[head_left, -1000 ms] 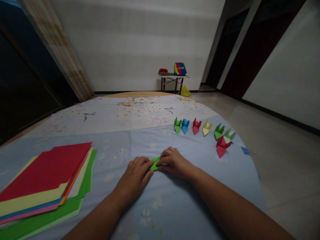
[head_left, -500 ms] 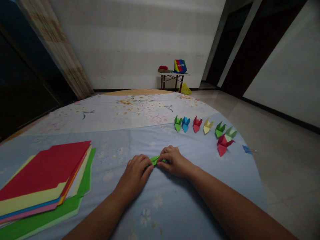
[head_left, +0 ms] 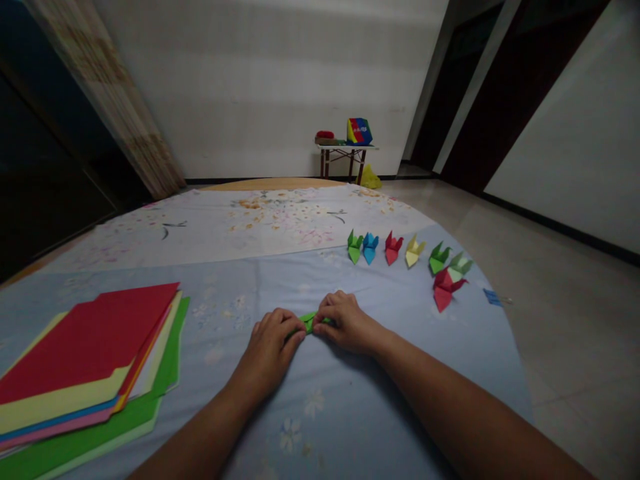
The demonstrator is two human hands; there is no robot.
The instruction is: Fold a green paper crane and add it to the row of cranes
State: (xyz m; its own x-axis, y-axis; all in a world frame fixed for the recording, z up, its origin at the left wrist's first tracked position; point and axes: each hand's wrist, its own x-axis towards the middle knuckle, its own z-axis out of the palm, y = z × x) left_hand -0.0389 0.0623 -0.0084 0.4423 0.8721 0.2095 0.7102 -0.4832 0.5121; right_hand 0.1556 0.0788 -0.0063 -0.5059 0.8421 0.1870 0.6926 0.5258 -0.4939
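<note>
A small folded piece of green paper (head_left: 309, 323) lies on the blue part of the tablecloth, in the middle of the view. My left hand (head_left: 274, 340) pinches its left end between thumb and fingers. At the right end, my right hand (head_left: 346, 324) grips it the same way, fingers bent. Only the middle of the folded paper shows; both ends are hidden under my fingers. Beyond my right hand stands a row of folded paper cranes, among them a blue crane (head_left: 370, 247), a yellow crane (head_left: 414, 251) and a red crane (head_left: 446, 289).
A stack of coloured paper (head_left: 90, 340) lies at the left. Near the right table edge is a small blue item (head_left: 491, 297) with a thin stick. Against the far wall, a small table (head_left: 345, 148) carries a colourful box (head_left: 359, 131); a yellow bag (head_left: 371, 176) is below.
Both hands stay on the green paper and have barely moved, with slight finger shifts. The whole view has drifted by a few pixels.
</note>
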